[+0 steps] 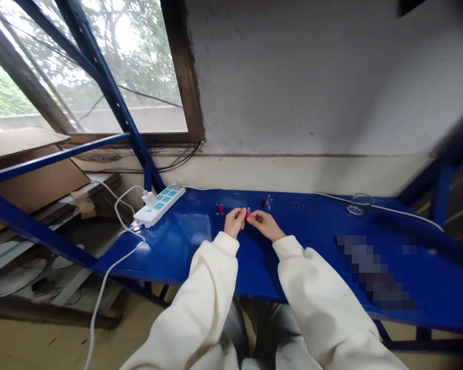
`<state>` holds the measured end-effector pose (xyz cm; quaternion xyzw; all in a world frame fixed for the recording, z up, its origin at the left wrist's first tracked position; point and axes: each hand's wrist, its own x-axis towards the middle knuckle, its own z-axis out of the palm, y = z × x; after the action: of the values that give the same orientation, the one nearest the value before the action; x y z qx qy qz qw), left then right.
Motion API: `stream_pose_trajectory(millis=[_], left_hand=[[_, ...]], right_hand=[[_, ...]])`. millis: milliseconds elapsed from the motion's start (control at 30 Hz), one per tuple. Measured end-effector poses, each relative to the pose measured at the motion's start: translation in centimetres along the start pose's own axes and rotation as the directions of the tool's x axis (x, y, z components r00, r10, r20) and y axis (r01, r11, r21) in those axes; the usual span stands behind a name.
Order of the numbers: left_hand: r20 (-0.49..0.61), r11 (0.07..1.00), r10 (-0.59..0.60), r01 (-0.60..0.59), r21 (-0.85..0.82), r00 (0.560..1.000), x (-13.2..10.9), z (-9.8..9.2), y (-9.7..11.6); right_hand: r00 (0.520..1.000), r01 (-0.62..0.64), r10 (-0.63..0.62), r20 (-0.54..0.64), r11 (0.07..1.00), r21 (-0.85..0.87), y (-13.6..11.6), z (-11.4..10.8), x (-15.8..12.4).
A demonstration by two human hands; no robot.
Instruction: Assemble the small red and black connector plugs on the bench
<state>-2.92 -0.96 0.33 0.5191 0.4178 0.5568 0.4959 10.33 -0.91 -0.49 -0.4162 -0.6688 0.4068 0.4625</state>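
My left hand (pixel 236 222) and my right hand (pixel 265 224) meet over the middle of the blue table (pixel 185 246). Fingers of both are pinched on a small red piece (pixel 246 216), too small and partly covered to tell its kind. A clear tube-like part (pixel 249 210) shows just behind it. Left of my hands stand a small black vial-like piece (pixel 217 209) and a red one (pixel 221 209). Beyond my right hand are a dark red piece (pixel 263 202) and clear tubes (pixel 269 201).
Several tiny clear pieces (pixel 298 206) lie farther right, before a round clear container (pixel 355 210) and a white cable (pixel 401 209). A white power strip (pixel 160 205) sits at the left, its cord hanging over the edge. A pixelated dark object (pixel 374 272) lies at the right.
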Motion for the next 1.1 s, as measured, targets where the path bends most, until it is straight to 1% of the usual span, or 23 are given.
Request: stream_pose_trajectory(millis=[100,233,333,400,500,567,600,667,733,800,900,1100], left_hand=[[0.023,0.999,-0.022,0.023,-0.032,0.999,0.0,0.0,0.0],[0.004,0.996,-0.058,0.058,-0.072,0.998,0.0,0.0,0.1],[-0.024,0.994,-0.074,0.072,-0.076,0.997,0.1,0.0,0.0],[-0.038,0.995,-0.075,0.072,-0.072,0.996,0.1,0.0,-0.2],[-0.055,0.997,-0.059,0.055,-0.06,0.997,0.2,0.0,-0.3],[-0.062,0.998,-0.057,0.055,-0.031,0.996,0.1,0.1,-0.3],[-0.062,0.998,-0.061,0.06,-0.01,0.996,0.1,0.1,-0.2],[-0.054,0.997,-0.067,0.069,0.036,0.996,0.0,0.2,-0.1],[-0.039,0.996,-0.058,0.06,0.072,0.998,0.0,0.3,-0.1],[-0.016,0.996,-0.034,0.035,0.086,0.999,0.1,0.4,-0.2],[0.014,0.996,-0.005,0.004,0.086,1.0,0.2,0.5,-0.5],[0.038,0.994,0.023,-0.027,0.106,0.999,0.2,0.5,-0.9]], right_hand=[[0.999,0.021,-0.021,0.044,1.0,0.018,-0.3,0.0,-0.1],[0.997,0.04,-0.038,0.07,0.999,-0.027,-0.2,0.0,-0.1],[0.998,0.031,-0.025,0.063,0.994,-0.106,-0.2,0.0,0.2],[0.999,0.02,-0.011,0.049,0.981,-0.195,-0.1,-0.4,0.6],[1.0,-0.021,0.012,-0.024,0.925,-0.38,0.3,-1.7,1.5],[0.991,-0.12,0.07,-0.112,0.837,-0.534,0.7,-3.1,2.0],[0.982,-0.186,0.131,-0.135,0.788,-0.587,0.9,-3.8,2.3],[0.952,-0.307,0.23,-0.203,0.701,-0.643,1.2,-5.0,2.7],[0.929,-0.37,0.254,-0.268,0.656,-0.658,1.5,-5.6,2.9],[0.927,-0.37,0.218,-0.304,0.651,-0.662,1.8,-5.7,2.9],[0.935,-0.337,0.15,-0.322,0.663,-0.669,2.2,-5.0,2.9],[0.933,-0.331,0.118,-0.339,0.649,-0.685,2.7,-4.3,3.0]])
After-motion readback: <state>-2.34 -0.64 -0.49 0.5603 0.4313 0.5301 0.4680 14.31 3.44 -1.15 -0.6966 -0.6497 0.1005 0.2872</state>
